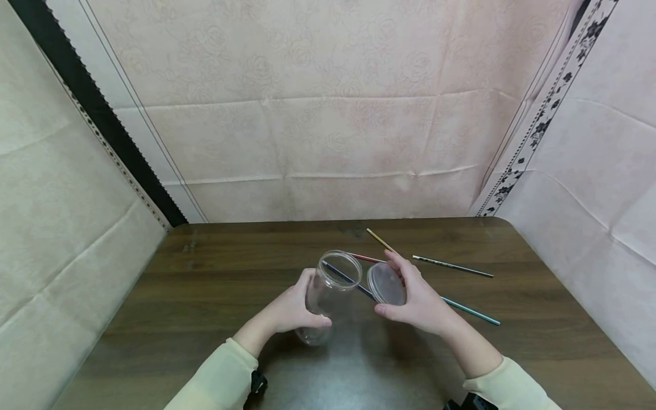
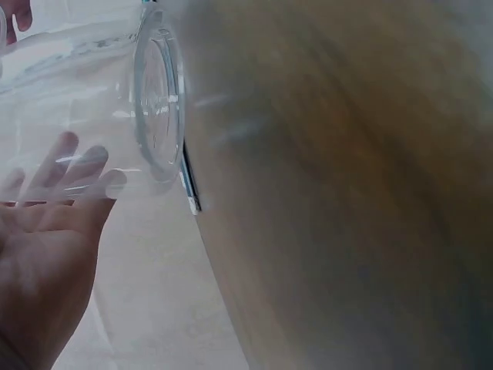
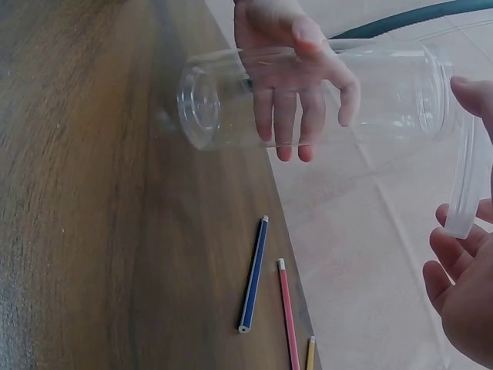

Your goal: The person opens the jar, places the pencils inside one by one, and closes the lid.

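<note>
My left hand (image 1: 294, 308) holds a clear jar (image 1: 335, 299) around its side, with the thumb on the near side. The jar's round mouth is uncovered and faces up in the head view. In the right wrist view the fingers of the left hand show through its wall. I cannot tell whether the jar's base (image 3: 199, 106) touches the table. To its right, my right hand (image 1: 420, 302) grips a round translucent lid (image 1: 386, 285) by the rim, between thumb and fingers. In the right wrist view the lid (image 3: 462, 185) is tilted close beside the mouth.
Several pencils lie scattered on the wooden table (image 1: 205, 319): a dark blue one (image 3: 254, 274), a red one (image 3: 287, 308), a yellow one (image 1: 380, 240), a black one (image 1: 453, 266) and a teal one (image 1: 471, 311). Pale patterned cloth (image 1: 307, 125) hangs behind and at both sides.
</note>
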`<state>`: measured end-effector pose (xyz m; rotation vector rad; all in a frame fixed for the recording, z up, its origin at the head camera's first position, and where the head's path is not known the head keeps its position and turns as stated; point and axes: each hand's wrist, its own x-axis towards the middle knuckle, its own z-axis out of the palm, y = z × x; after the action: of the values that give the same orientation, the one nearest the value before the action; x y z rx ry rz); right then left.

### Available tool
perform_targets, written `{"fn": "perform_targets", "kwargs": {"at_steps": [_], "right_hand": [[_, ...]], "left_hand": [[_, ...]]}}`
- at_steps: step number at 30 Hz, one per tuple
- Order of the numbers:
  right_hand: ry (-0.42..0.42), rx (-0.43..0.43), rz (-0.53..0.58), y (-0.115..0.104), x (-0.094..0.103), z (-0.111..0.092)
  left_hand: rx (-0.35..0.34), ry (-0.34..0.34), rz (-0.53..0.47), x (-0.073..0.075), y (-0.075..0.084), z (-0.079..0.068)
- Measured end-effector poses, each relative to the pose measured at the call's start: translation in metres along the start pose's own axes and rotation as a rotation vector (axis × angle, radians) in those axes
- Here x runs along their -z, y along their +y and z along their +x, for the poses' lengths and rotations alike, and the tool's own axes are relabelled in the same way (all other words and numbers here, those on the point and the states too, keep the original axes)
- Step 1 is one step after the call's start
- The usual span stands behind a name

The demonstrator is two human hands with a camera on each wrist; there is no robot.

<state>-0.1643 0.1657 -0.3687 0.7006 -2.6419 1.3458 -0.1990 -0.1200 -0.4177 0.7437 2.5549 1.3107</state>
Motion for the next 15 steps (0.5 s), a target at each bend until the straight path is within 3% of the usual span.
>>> {"fn": "perform_targets", "kwargs": {"at_steps": [8,15], "right_hand": [[-0.003,0.027,-0.047,0.002,0.0001,-0.0008],[0.0,0.072,-0.12,0.0033,-0.0004,-0.0025]], "left_hand": [[-0.035,0.033,-0.037,0.0011,-0.0048,-0.0006],[-0.064,-0.027,-0.064,0.0052,-0.0096,-0.0013]]}}
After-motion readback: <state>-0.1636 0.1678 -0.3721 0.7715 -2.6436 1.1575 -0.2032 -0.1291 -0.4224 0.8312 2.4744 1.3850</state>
